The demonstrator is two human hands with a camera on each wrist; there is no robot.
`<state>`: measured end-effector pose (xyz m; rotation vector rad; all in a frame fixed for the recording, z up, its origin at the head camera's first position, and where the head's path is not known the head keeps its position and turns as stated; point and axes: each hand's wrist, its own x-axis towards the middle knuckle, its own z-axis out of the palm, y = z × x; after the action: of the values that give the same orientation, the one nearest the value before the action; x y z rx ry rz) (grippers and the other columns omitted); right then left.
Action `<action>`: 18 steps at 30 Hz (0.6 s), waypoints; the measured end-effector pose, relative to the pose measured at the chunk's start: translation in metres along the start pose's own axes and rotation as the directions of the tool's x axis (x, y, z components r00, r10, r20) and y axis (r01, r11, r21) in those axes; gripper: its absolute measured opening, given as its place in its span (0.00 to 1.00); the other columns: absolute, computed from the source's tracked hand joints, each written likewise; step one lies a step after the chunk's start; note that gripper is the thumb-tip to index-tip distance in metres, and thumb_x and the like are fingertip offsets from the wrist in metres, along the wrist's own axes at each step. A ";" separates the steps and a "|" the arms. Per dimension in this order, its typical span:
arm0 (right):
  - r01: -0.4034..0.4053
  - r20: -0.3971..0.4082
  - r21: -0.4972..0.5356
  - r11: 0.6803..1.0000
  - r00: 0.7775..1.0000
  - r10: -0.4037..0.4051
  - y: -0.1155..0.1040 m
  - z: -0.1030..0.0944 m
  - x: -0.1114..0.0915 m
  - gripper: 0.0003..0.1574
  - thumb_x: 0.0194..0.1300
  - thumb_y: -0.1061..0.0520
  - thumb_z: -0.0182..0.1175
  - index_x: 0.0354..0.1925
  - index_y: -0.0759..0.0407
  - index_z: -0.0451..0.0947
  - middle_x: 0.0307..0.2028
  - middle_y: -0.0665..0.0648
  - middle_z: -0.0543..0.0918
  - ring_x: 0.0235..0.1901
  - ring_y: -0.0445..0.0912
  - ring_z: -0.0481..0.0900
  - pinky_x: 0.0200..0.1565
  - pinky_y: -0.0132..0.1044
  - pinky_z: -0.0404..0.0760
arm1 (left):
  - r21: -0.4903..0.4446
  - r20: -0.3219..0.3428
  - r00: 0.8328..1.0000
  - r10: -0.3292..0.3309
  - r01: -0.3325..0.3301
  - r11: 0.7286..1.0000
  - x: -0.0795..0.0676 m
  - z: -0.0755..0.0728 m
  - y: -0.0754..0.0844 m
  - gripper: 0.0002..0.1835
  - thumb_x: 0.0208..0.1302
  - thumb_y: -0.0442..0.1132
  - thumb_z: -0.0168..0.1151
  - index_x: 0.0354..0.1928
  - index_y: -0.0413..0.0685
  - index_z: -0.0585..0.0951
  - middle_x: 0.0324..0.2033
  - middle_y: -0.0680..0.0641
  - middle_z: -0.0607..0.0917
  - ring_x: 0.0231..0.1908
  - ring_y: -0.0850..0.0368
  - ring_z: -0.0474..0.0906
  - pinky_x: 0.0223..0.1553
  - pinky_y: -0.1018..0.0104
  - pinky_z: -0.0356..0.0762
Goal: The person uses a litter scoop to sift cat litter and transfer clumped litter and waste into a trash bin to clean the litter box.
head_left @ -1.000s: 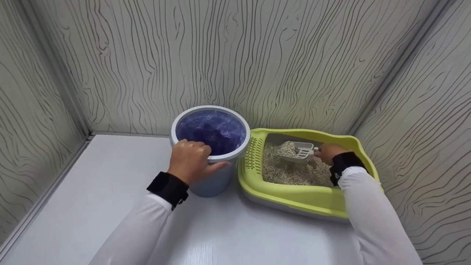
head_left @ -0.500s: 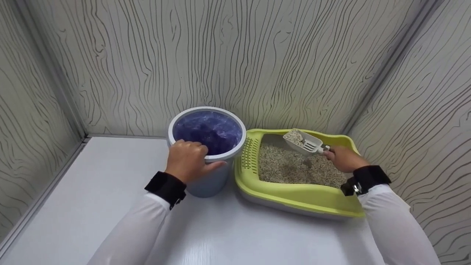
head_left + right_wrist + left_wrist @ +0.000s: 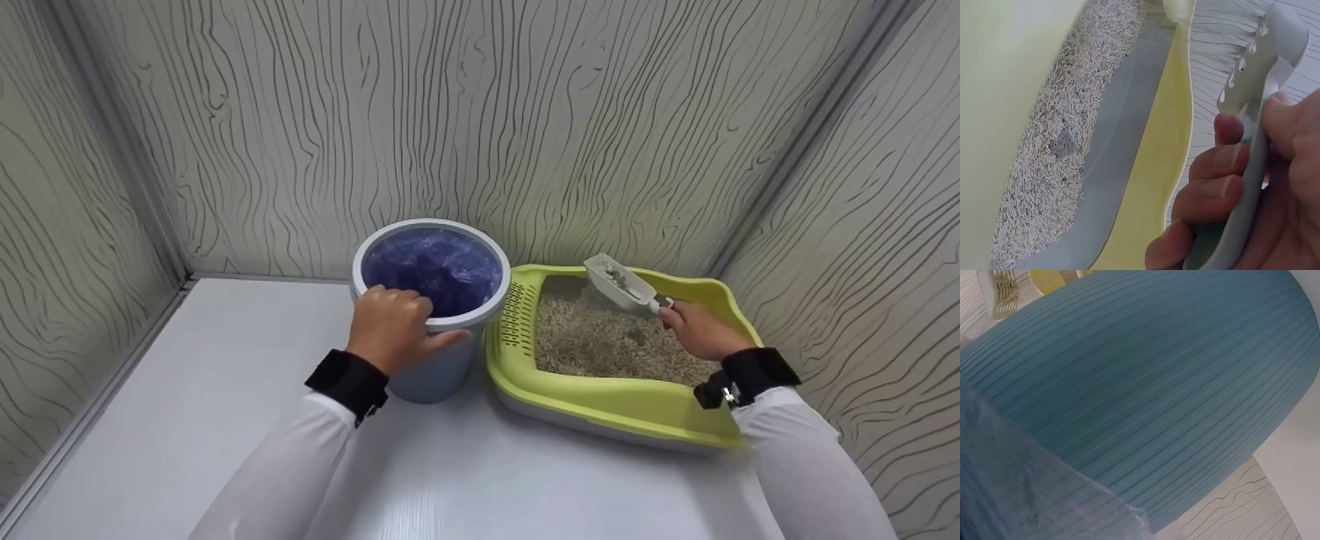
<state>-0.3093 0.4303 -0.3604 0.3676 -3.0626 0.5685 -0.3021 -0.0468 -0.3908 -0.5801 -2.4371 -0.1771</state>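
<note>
My left hand (image 3: 394,330) grips the near rim of a blue-grey trash bin (image 3: 431,379) lined with a purple plastic bag (image 3: 457,277). In the left wrist view the bin's ribbed side (image 3: 1145,394) fills most of the picture. With curled fingers my right hand (image 3: 705,330) holds a pale litter scoop (image 3: 621,285) by its handle, above the litter box (image 3: 600,394). A little litter lies in the slotted pan, and a blur of grains hangs below it. The box is yellow-green over grey, holding cat litter (image 3: 592,349) with a dark clump (image 3: 1062,143) on it.
Bin and litter box stand side by side on a white surface (image 3: 247,360). A wood-grain patterned wall (image 3: 420,112) rises close behind them, with side walls at left and right. A perforated ledge (image 3: 517,319) forms the box's left end.
My right hand has lifted the scoop out of the litter, and its pan now sits near the box's back edge. The heap in it has shrunk. My left hand stays on the bin rim.
</note>
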 end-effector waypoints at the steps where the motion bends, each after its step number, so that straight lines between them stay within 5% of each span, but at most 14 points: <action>1: 0.003 -0.005 -0.003 1.000 1.000 -0.003 -0.001 0.000 0.000 0.19 0.84 0.56 0.44 0.35 0.62 0.73 0.26 0.51 0.70 0.24 0.41 0.65 0.31 0.36 0.67 | 0.002 -0.001 1.000 -0.001 0.001 1.000 0.000 0.000 0.000 0.41 0.54 0.85 0.56 0.14 0.54 0.70 0.15 0.51 0.80 0.19 0.52 0.75 0.32 0.54 0.75; 5: 0.028 -0.084 -0.092 0.995 0.996 -0.036 -0.004 -0.001 0.000 0.18 0.82 0.55 0.50 0.33 0.60 0.75 0.23 0.50 0.72 0.22 0.41 0.65 0.29 0.35 0.68 | 0.006 0.001 1.000 -0.004 0.004 1.000 0.001 0.000 0.000 0.41 0.54 0.85 0.56 0.14 0.54 0.69 0.15 0.51 0.80 0.20 0.51 0.76 0.33 0.53 0.75; 9: 0.011 -0.194 -0.166 0.986 0.980 -0.044 -0.005 -0.002 -0.002 0.11 0.77 0.54 0.59 0.46 0.60 0.83 0.21 0.51 0.75 0.20 0.42 0.69 0.27 0.37 0.71 | -0.004 -0.003 1.000 0.002 -0.002 1.000 0.001 0.001 0.000 0.41 0.54 0.85 0.55 0.13 0.54 0.69 0.15 0.51 0.79 0.19 0.51 0.75 0.32 0.54 0.74; 12: -0.012 -0.227 -0.142 0.990 0.974 -0.020 -0.005 -0.003 -0.003 0.20 0.75 0.54 0.62 0.61 0.57 0.81 0.27 0.55 0.83 0.23 0.45 0.75 0.31 0.42 0.78 | -0.006 -0.010 1.000 0.007 -0.007 1.000 0.000 0.001 0.000 0.41 0.55 0.85 0.55 0.13 0.54 0.69 0.14 0.51 0.79 0.19 0.51 0.74 0.31 0.54 0.74; 18: -0.110 -0.106 -0.097 0.989 0.989 0.100 -0.003 -0.003 -0.004 0.20 0.78 0.50 0.58 0.52 0.67 0.81 0.31 0.60 0.84 0.27 0.47 0.78 0.34 0.46 0.80 | 0.005 -0.025 1.000 0.008 -0.008 1.000 0.000 0.002 0.000 0.42 0.55 0.86 0.54 0.13 0.55 0.68 0.14 0.52 0.77 0.18 0.52 0.74 0.31 0.55 0.73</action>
<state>-0.3051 0.4295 -0.3568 0.1711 -3.0119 0.4162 -0.3033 -0.0459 -0.3925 -0.5823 -2.4105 -0.1744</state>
